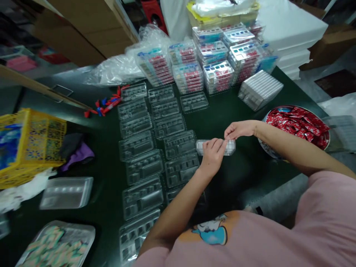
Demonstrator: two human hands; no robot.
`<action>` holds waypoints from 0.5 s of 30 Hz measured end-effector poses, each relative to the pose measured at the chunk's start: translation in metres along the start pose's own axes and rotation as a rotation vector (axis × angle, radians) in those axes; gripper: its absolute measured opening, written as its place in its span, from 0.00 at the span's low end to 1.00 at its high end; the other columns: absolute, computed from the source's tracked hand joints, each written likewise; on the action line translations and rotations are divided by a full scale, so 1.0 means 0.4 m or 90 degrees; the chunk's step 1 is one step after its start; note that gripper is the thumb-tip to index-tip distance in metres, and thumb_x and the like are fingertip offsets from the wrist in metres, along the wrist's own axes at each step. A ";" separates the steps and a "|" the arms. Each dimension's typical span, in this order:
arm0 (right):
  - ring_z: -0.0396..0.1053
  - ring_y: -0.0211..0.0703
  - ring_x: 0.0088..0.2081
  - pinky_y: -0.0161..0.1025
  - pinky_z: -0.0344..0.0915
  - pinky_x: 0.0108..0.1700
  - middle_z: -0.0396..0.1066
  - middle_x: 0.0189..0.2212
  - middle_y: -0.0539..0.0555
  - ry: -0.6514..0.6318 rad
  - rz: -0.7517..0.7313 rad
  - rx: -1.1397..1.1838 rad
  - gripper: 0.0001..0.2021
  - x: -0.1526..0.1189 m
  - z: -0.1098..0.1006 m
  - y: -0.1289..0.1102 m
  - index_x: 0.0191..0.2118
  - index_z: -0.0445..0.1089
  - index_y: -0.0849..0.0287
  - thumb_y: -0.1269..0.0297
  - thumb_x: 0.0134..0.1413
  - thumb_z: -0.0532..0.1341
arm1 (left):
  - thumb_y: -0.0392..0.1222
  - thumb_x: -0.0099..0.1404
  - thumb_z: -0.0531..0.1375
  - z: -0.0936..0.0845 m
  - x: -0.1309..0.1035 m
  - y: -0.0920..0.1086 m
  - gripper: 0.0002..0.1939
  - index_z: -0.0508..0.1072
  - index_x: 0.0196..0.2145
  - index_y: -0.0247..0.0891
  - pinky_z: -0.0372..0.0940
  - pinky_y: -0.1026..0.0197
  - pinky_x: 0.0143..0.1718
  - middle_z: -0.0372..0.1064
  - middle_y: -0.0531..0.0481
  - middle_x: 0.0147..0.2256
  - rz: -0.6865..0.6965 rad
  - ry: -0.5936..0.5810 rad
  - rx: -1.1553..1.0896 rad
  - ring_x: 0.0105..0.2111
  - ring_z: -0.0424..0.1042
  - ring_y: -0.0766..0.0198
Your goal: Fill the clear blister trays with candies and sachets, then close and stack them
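My left hand (213, 155) is closed over a narrow stack of clear plastic trays (230, 148), just right of the rows on the table. At the stack's upper right edge, my right hand (241, 129) has its fingertips pinched together on the plastic. Whether a single tray is between those fingertips is too small to tell. To the left, empty clear blister trays (143, 167) lie flat in two columns, with a lone blister tray (194, 102) at the top of a third. My left forearm partly covers the lower trays.
Filled packs (189, 76) stand stacked at the back, beside a block of nested trays (261, 89). A round tin (329, 142) of red sachets is at right. On the left are a yellow basket (41, 137), red and blue pieces (107, 104) and a tray (90, 231) of pastel pieces.
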State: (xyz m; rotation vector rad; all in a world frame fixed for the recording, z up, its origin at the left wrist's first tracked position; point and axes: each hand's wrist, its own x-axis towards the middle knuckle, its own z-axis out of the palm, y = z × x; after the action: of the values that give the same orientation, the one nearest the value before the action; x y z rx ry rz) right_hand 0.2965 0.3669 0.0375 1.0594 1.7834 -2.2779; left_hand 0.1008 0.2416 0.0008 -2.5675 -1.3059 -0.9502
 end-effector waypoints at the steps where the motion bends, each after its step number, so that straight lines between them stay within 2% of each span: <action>1: 0.58 0.31 0.28 0.32 0.55 0.31 0.65 0.24 0.47 0.000 0.001 0.013 0.16 0.000 0.006 0.001 0.30 0.73 0.64 0.57 0.40 0.73 | 0.33 0.72 0.53 0.000 0.000 0.000 0.13 0.73 0.51 0.34 0.57 0.53 0.46 0.76 0.41 0.44 0.005 0.004 -0.001 0.48 0.71 0.56; 4: 0.57 0.31 0.26 0.32 0.55 0.30 0.63 0.22 0.47 0.043 0.010 0.054 0.10 0.005 0.026 0.008 0.28 0.71 0.63 0.62 0.43 0.70 | 0.32 0.72 0.54 -0.001 0.000 0.003 0.12 0.73 0.50 0.33 0.57 0.53 0.46 0.76 0.41 0.44 0.014 0.017 -0.012 0.48 0.72 0.57; 6: 0.57 0.31 0.26 0.31 0.54 0.28 0.63 0.22 0.47 0.121 0.020 0.056 0.07 0.016 0.028 0.012 0.27 0.71 0.62 0.65 0.46 0.68 | 0.32 0.71 0.53 -0.002 0.000 0.007 0.12 0.73 0.48 0.34 0.56 0.52 0.51 0.76 0.42 0.44 0.011 0.012 -0.015 0.48 0.72 0.58; 8: 0.57 0.31 0.25 0.30 0.53 0.27 0.62 0.22 0.47 0.237 0.004 0.036 0.04 0.032 0.012 0.012 0.27 0.69 0.61 0.69 0.49 0.65 | 0.31 0.72 0.53 -0.004 0.000 0.015 0.12 0.73 0.48 0.34 0.54 0.49 0.56 0.76 0.43 0.44 0.007 -0.002 -0.011 0.48 0.72 0.58; 11: 0.55 0.30 0.24 0.28 0.53 0.27 0.61 0.21 0.46 0.398 -0.060 0.007 0.07 0.067 -0.048 0.002 0.26 0.67 0.61 0.73 0.53 0.62 | 0.32 0.72 0.51 -0.009 0.000 0.031 0.12 0.73 0.47 0.34 0.52 0.49 0.58 0.75 0.44 0.43 0.014 -0.019 -0.012 0.47 0.73 0.60; 13: 0.54 0.29 0.23 0.28 0.53 0.26 0.60 0.20 0.45 0.412 -0.075 0.009 0.08 0.095 -0.103 -0.011 0.27 0.66 0.60 0.73 0.55 0.62 | 0.32 0.73 0.50 -0.012 0.000 0.041 0.12 0.72 0.47 0.35 0.54 0.50 0.57 0.75 0.45 0.42 0.020 -0.026 -0.017 0.46 0.73 0.61; 15: 0.53 0.29 0.21 0.28 0.51 0.25 0.59 0.18 0.45 0.376 -0.045 0.006 0.09 0.128 -0.158 -0.027 0.26 0.67 0.61 0.72 0.55 0.65 | 0.32 0.73 0.50 -0.013 0.001 0.046 0.12 0.72 0.48 0.35 0.55 0.51 0.56 0.74 0.45 0.42 0.021 -0.033 -0.017 0.45 0.73 0.61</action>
State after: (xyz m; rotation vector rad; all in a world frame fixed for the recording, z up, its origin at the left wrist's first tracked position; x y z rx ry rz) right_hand 0.2825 0.4438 0.0125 1.8466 2.0131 -2.1512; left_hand 0.1126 0.2286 0.0084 -2.6432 -1.2667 -0.9070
